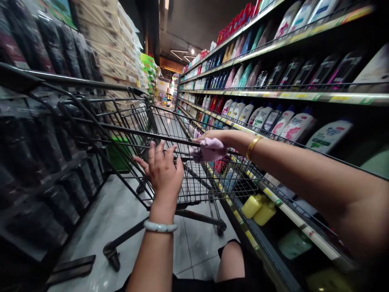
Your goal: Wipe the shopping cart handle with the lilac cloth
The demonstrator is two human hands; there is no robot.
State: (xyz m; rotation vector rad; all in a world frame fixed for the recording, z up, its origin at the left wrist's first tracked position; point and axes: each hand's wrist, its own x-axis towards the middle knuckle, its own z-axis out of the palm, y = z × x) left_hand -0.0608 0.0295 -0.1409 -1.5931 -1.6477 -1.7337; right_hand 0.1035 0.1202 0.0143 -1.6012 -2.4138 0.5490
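A black wire shopping cart (194, 190) stands across the aisle in front of me. My left hand (162, 168), with a pale bangle at the wrist, is held up against the cart's side with its fingers spread and nothing in them. My right hand (211, 136), with a gold bracelet at the wrist, reaches over to the cart's upper rail. A crumpled light purple cloth (212, 149) is in this hand and hangs against the rail. The right fingers are mostly hidden by the cloth and the rail.
Shelves of bottles (298, 124) line the right side, with yellow containers (263, 211) low down. Stacked packages (103, 48) and dark wrapped goods rise on the left. A green bin (119, 153) is behind the cart. My bare knee (232, 259) shows below on the tiled floor.
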